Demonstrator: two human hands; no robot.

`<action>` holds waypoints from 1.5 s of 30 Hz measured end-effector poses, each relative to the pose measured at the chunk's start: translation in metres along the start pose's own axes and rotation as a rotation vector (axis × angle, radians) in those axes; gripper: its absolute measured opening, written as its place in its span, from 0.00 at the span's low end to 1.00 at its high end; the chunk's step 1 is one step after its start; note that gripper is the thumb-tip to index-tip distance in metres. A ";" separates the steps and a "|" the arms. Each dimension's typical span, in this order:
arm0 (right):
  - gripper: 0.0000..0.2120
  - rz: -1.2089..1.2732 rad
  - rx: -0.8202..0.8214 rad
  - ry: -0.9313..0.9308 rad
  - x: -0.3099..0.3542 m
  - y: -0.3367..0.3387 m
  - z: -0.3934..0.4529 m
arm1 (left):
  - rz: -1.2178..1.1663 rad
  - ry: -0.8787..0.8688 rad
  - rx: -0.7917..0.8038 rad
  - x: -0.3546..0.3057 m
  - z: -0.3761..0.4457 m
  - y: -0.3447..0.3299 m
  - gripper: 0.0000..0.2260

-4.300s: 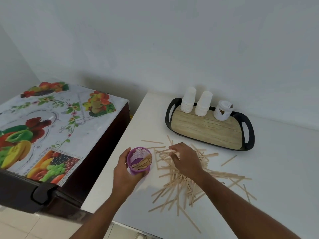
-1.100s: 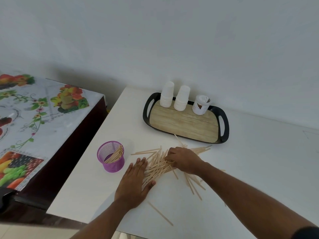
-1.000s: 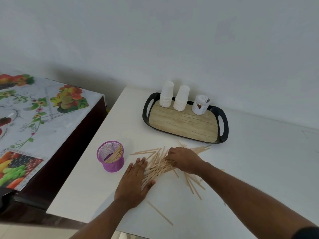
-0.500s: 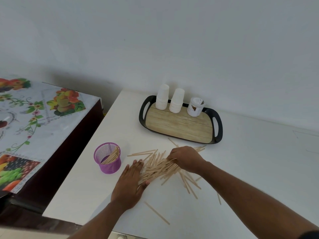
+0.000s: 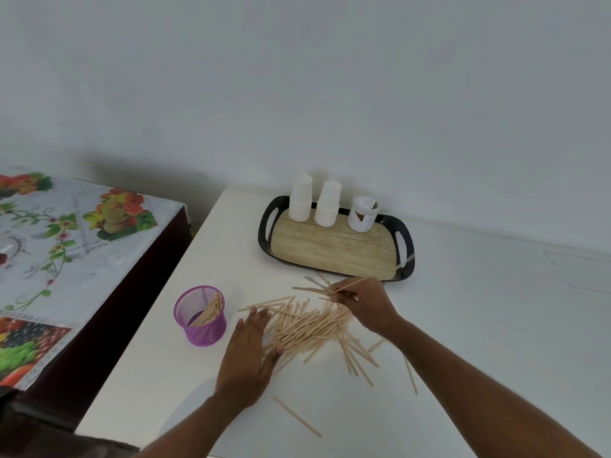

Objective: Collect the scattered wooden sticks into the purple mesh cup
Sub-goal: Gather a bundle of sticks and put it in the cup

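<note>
Right hand: fingers curled, pinching a single wooden stick at the far edge of the heap; the stick angles up and to the right, its free end toward the tray. Forearm enters from the lower right.

Left hand: flat, palm down, fingers straight and close together, thumb spread out to the right. Its fingertips and thumb rest against the left side of the heap. It holds nothing.

Heap of wooden sticks: pale, thin, flat, lying crosswise in a loose bundle on the white table, between the two hands. Stragglers fan out to the near right of the heap. One lone stick lies apart, nearer the table's front edge, below the left hand.

Purple mesh cup: upright on the table, just left of the left hand, not touching it. It contains a few sticks leaning against its right inner wall.

Black tray with wood-grain floor: beyond the heap, near the wall. Along its far side stand two stacks of white paper cups and a small white jar with a printed label.

Side table with fruit-print cloth: left of the white table, lower, dark-sided.
</note>
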State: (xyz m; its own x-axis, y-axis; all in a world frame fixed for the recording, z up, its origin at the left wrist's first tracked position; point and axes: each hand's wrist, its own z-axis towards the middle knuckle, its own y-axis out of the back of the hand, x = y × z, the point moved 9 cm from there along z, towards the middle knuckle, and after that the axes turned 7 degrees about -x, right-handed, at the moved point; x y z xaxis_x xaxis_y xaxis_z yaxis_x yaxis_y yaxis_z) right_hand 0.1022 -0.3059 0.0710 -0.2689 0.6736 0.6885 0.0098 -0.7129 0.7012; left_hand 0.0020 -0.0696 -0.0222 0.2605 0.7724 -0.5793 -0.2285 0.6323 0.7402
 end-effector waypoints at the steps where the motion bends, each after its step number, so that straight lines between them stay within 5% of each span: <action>1: 0.08 0.041 -0.019 -0.027 -0.002 0.003 -0.001 | -0.034 0.006 -0.013 -0.008 0.006 0.001 0.30; 9: 0.06 0.124 -0.106 -0.125 -0.009 0.005 -0.010 | -0.615 0.352 0.177 -0.081 0.062 -0.046 0.41; 16: 0.13 0.074 -0.217 -0.033 0.012 0.002 -0.015 | -1.001 0.494 0.155 -0.109 0.082 -0.057 0.12; 26: 0.09 0.004 -0.380 0.012 0.019 0.004 -0.011 | -1.119 0.678 0.015 -0.111 0.095 -0.061 0.05; 38: 0.12 -0.217 -0.303 0.120 0.021 -0.020 -0.011 | -1.396 1.074 -0.185 -0.096 0.086 -0.072 0.13; 45: 0.07 0.027 -0.353 0.022 0.001 -0.005 -0.014 | -1.378 1.135 -0.217 -0.086 0.082 -0.074 0.06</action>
State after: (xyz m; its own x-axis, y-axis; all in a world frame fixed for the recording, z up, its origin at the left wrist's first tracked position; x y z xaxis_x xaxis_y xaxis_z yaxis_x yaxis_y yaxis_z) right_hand 0.0888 -0.3044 0.0656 -0.2936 0.6522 0.6989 -0.3154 -0.7563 0.5732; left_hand 0.0737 -0.1881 0.0007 -0.3329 -0.6612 -0.6723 -0.5560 0.7134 -0.4264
